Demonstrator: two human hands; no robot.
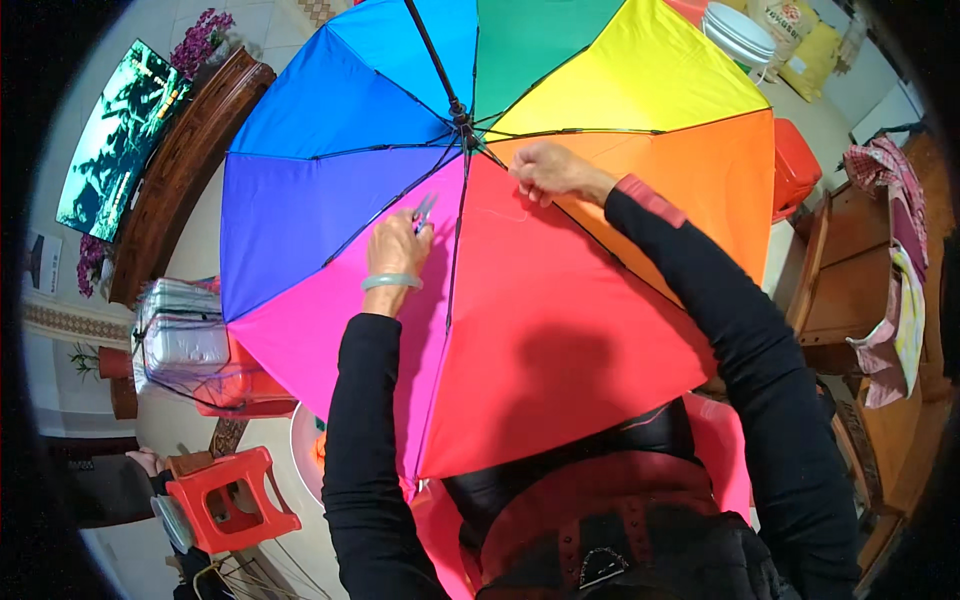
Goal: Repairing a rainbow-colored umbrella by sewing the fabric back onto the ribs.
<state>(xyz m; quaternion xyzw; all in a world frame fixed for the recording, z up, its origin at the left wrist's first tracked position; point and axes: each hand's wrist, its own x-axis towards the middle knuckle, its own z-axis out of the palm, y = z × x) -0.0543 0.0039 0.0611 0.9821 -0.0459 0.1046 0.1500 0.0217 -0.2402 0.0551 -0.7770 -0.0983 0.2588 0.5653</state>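
Note:
A rainbow-coloured umbrella (560, 290) lies spread open in front of me, its inner side with dark ribs facing up. Its black shaft (430, 50) points away from the hub (463, 125). Over the pink panel, my left hand (398, 250) is closed around small metal snips (425, 208), blades pointing to the hub. My right hand (550, 173) is pinched above the red and orange panels, just right of the hub. A thin pale thread (503, 213) trails across the red panel from its fingers; the fingertips are partly hidden.
A red plastic stool (232, 500) and a wrapped bundle (190, 335) are on the left, below a lit screen (120, 140) and a wooden cabinet (180, 180). White buckets (738, 40) stand far right; cloths (895, 300) hang over wooden furniture. A person's foot (147, 460) shows at left.

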